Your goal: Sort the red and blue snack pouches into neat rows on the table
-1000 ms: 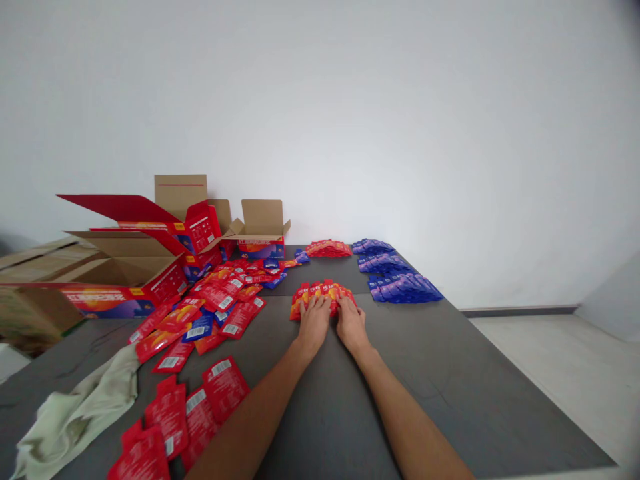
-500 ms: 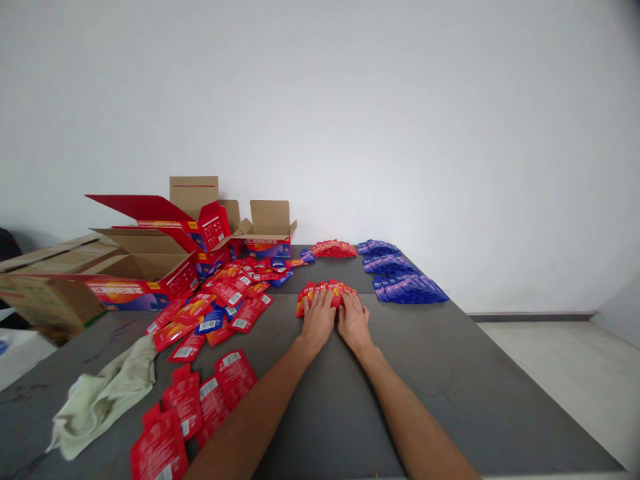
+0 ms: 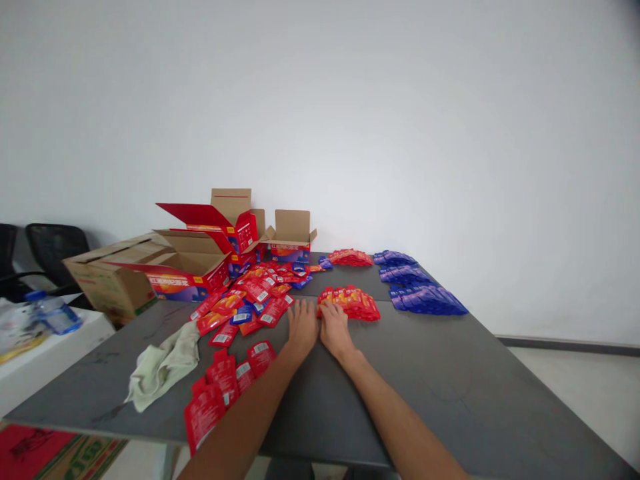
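My left hand (image 3: 302,325) and my right hand (image 3: 334,327) lie flat side by side on the grey table (image 3: 450,380), palms down, fingers apart, holding nothing. Just beyond and right of my right fingertips sits a fanned row of red sachets (image 3: 351,301); whether the fingertips touch it I cannot tell. A loose heap of red and blue sachets (image 3: 255,293) spreads to the left of my left hand. More red sachets (image 3: 220,387) lie near the table's front left edge.
Rows of blue sachets (image 3: 417,287) and another red row (image 3: 350,257) lie at the back right. Open red cartons (image 3: 200,267) and a brown box (image 3: 107,280) stand at the back left. A pale cloth (image 3: 163,363) lies left. A water bottle (image 3: 53,313) rests on a white side table.
Both hands have slid off the fanned red row toward me and to the left; they now rest on bare table. The camera has turned left and pulled back.
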Demonstrator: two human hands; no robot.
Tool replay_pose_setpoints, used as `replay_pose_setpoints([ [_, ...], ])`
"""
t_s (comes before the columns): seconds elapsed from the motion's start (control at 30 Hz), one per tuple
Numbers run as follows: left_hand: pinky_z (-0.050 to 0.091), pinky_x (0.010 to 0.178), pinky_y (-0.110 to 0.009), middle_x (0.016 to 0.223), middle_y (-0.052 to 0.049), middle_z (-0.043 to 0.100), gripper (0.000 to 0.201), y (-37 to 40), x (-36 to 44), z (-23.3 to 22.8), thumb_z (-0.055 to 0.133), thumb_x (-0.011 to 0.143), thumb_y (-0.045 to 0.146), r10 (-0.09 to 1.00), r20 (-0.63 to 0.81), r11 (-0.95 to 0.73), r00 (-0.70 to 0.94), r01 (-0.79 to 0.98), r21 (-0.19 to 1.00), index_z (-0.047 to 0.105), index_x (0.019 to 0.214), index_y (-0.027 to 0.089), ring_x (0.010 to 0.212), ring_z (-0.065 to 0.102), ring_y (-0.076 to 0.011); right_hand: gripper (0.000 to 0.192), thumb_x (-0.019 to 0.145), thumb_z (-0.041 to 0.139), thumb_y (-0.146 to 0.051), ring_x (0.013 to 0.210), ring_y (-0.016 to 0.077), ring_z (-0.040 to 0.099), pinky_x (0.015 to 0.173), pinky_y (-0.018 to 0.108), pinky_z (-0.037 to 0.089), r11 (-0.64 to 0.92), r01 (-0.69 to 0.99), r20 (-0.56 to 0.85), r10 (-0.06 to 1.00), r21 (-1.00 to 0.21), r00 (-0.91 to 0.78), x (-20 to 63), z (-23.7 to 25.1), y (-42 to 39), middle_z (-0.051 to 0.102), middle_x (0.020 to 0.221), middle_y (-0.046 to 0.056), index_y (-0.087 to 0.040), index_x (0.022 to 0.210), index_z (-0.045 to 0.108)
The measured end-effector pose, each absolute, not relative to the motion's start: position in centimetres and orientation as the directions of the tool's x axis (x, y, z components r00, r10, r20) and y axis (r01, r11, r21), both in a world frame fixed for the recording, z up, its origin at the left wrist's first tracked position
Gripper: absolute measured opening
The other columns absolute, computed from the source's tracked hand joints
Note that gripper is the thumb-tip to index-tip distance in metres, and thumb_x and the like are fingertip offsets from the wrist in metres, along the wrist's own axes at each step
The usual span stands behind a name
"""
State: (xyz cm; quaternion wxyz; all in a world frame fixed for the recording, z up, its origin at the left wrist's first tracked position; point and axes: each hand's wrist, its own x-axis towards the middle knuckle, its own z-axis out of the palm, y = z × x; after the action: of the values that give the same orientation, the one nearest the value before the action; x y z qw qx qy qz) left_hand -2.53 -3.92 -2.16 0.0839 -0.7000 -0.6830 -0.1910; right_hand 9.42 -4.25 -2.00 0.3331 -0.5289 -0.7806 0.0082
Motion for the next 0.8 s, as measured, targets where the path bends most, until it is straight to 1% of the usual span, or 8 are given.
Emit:
replay_pose_setpoints([
  [0.2, 0.033, 0.106, -0.055, 0.132, -0.023, 0.055, 0.044, -4.8, -7.3, -2.1, 0.05, 0.082, 0.017, 0.885, 0.407, 0.199, -0.226, 0.974, 0.109, 0.059, 0.125, 0.01, 0.128, 0.045, -0.0372, 0.042, 0.089, 0.041, -0.01, 0.124, 0.0254, 0.047, 0.1, 0.039, 0.04, 0.478, 0.798, 0.51, 0.821, -0.366, -0.258, 5.9, -3.1, -4.7, 0.054, 0.138, 0.01, -0.018, 0.125, 0.062],
  [0.3, 0.04, 0.097, -0.052, 0.124, -0.024, 0.059, 0.038, -4.9, -8.3, -2.3, 0.046, 0.086, 0.018, 0.87, 0.392, 0.27, -0.298, 0.954, 0.127, 0.062, 0.119, 0.009, 0.119, 0.052, -0.0362, 0.042, 0.088, 0.041, -0.009, 0.124, 0.0252, 0.048, 0.1, 0.038, 0.041, 0.48, 0.793, 0.506, 0.823, -0.375, -0.258, 5.2, -3.6, -4.7, 0.054, 0.138, 0.01, -0.018, 0.124, 0.062],
  [0.4, 0.046, 0.088, -0.045, 0.115, -0.022, 0.062, 0.037, -4.9, -8.3, -2.2, 0.036, 0.091, 0.016, 0.881, 0.369, 0.263, -0.296, 0.955, 0.137, 0.063, 0.116, 0.01, 0.108, 0.058, -0.0323, 0.042, 0.089, 0.041, -0.009, 0.124, 0.0249, 0.049, 0.1, 0.038, 0.041, 0.481, 0.784, 0.506, 0.825, -0.392, -0.252, 5.0, -4.0, -4.7, 0.054, 0.138, 0.01, -0.019, 0.124, 0.063],
  [0.47, 0.047, 0.085, -0.043, 0.112, -0.021, 0.063, 0.038, -4.9, -7.9, -1.9, 0.032, 0.093, 0.014, 0.888, 0.359, 0.254, -0.287, 0.957, 0.138, 0.062, 0.115, 0.011, 0.105, 0.059, -0.0309, 0.042, 0.089, 0.04, -0.009, 0.124, 0.0247, 0.05, 0.1, 0.038, 0.041, 0.482, 0.779, 0.506, 0.826, -0.402, -0.25, 5.1, -4.1, -4.7, 0.055, 0.137, 0.01, -0.02, 0.123, 0.063],
  [0.6, 0.049, 0.083, -0.04, 0.11, -0.021, 0.064, 0.034, -4.6, -7.5, -1.0, 0.035, 0.093, 0.014, 0.894, 0.312, 0.28, -0.322, 0.944, 0.174, 0.059, 0.116, 0.01, 0.104, 0.061, -0.0295, 0.041, 0.089, 0.041, -0.009, 0.122, 0.0247, 0.051, 0.099, 0.038, 0.042, 0.485, 0.773, 0.498, 0.828, -0.409, -0.257, 5.3, -4.3, -4.5, 0.056, 0.136, 0.01, -0.018, 0.122, 0.064],
  [0.8, 0.049, 0.08, -0.027, 0.105, -0.018, 0.068, 0.031, -3.5, -8.5, 0.2, 0.034, 0.093, 0.007, 0.912, 0.259, 0.238, -0.318, 0.925, 0.296, 0.055, 0.115, 0.008, 0.099, 0.066, -0.0223, 0.037, 0.091, 0.043, -0.012, 0.121, 0.0234, 0.051, 0.099, 0.036, 0.041, 0.503, 0.743, 0.499, 0.826, -0.442, -0.262, 5.3, -3.9, -4.6, 0.058, 0.134, 0.009, -0.021, 0.12, 0.064],
])
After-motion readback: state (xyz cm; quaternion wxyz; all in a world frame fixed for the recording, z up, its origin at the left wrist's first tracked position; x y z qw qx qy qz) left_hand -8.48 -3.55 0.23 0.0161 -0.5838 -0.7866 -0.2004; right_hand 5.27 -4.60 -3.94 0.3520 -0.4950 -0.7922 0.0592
